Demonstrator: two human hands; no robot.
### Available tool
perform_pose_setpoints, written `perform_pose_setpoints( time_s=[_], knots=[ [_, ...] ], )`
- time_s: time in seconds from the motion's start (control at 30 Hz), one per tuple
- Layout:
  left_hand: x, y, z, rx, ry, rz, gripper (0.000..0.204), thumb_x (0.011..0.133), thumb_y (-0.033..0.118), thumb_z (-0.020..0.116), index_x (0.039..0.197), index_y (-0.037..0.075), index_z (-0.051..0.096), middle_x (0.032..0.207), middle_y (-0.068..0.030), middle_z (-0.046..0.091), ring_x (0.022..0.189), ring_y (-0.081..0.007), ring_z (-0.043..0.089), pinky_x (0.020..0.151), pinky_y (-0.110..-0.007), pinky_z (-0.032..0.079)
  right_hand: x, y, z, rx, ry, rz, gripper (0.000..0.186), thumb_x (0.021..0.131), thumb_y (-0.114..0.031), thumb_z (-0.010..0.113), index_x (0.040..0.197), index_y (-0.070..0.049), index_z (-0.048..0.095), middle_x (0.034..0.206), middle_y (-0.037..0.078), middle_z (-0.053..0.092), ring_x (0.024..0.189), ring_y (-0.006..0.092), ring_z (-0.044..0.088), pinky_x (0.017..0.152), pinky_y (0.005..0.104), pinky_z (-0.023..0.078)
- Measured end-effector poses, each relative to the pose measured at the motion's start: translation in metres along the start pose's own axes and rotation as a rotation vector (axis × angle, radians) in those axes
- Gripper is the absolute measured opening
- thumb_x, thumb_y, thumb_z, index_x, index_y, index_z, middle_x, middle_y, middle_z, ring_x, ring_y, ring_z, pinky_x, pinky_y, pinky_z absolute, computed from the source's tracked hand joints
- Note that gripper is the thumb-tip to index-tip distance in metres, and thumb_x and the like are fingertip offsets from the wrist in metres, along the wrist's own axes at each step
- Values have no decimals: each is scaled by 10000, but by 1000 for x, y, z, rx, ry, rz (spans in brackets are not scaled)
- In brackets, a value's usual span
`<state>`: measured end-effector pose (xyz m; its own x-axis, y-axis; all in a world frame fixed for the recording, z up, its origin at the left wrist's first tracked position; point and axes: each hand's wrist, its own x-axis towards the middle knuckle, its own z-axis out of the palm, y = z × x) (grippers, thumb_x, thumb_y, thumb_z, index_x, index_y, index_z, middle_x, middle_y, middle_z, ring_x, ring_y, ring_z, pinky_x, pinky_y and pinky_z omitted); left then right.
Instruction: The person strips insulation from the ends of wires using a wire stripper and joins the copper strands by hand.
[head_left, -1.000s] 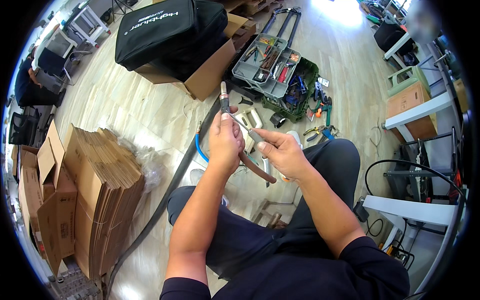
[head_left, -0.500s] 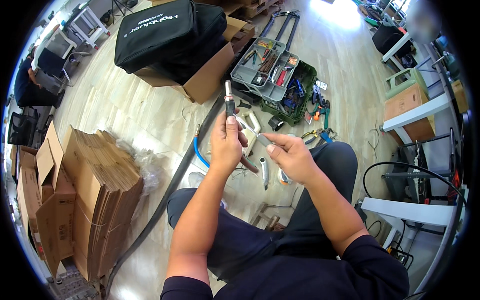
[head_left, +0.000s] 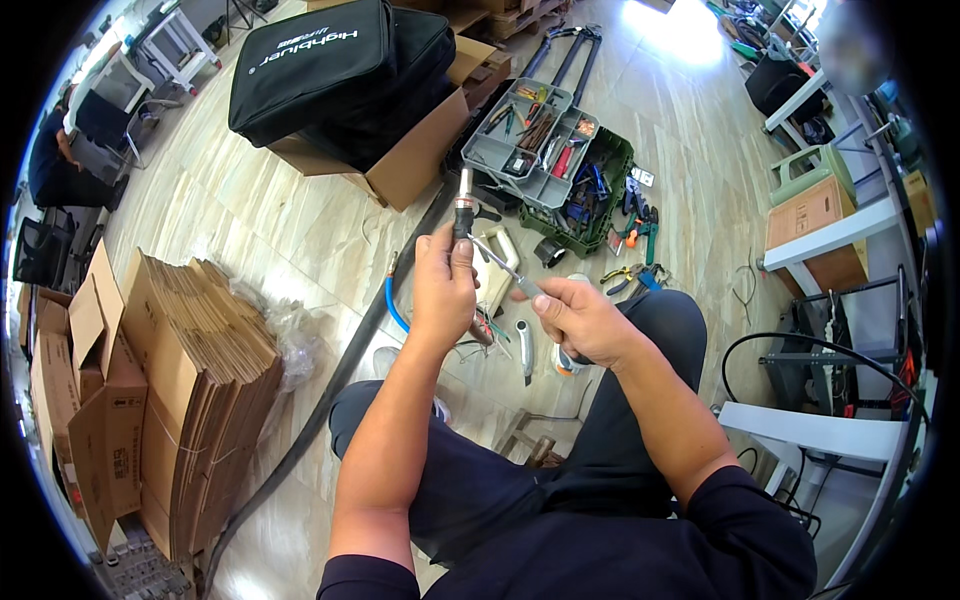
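Note:
Upright in my left hand (head_left: 445, 290) is what looks like a welding torch (head_left: 464, 208), with a silver nozzle, a coppery collar and a black body. The fingers wrap round its lower part. My right hand (head_left: 585, 320) grips the grey handle of a screwdriver (head_left: 498, 262). Its thin metal shaft slants up to the left, and the tip meets the torch's black body beside my left fingers. Loose thin wires and a brownish cable end (head_left: 481, 333) hang below my left hand. On the floor beneath lies a grey utility knife (head_left: 526, 352).
A green toolbox (head_left: 622, 165) with grey trays stands ahead, pliers (head_left: 632, 277) near it. A long black hose (head_left: 335, 395) and a blue hose (head_left: 393, 308) run along the left. Flattened cardboard (head_left: 205, 375), a black bag (head_left: 310, 75) and a white table leg (head_left: 815, 430) flank me.
The torch has shifted slightly right and down, and my left hand has turned a little. My right hand has tilted, and more of the screwdriver's shaft shows.

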<state>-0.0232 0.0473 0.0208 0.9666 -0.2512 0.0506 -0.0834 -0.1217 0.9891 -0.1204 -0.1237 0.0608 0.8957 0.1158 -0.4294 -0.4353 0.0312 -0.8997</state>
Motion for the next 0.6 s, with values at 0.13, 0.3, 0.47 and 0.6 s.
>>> perform_pose_setpoints(
  time_s=[0.13,0.3,0.47,0.6],
  knots=[
    [2,-13,-4,404,54,324,329,939,120,563,1239,-7,527,947,-121,508,692,-194,539,632,-322,472,-1,-18,-4,-53,-12,33,328,1001,-231,491,1234,-14,570,675,-2,562,511,51,435,475,216,370],
    [-1,6,-1,301,53,191,291,917,86,570,1182,-33,560,870,-151,550,743,-284,571,684,-387,466,1,-21,-18,-186,-40,-9,314,987,-172,491,1234,7,565,699,10,587,560,63,484,525,225,410],
    [1,-1,2,328,88,246,263,935,121,550,1144,-34,586,803,-146,609,672,-252,614,624,-363,483,13,-9,-29,-256,-77,-152,291,978,-152,487,1207,7,571,706,4,574,554,53,478,512,214,407],
    [2,-10,-3,407,148,234,273,981,150,487,1147,-48,575,740,-108,620,607,-142,622,588,-281,488,22,-22,-54,-384,-196,-156,284,963,-153,503,1190,2,572,704,8,571,551,50,484,497,203,402]
  ],
)
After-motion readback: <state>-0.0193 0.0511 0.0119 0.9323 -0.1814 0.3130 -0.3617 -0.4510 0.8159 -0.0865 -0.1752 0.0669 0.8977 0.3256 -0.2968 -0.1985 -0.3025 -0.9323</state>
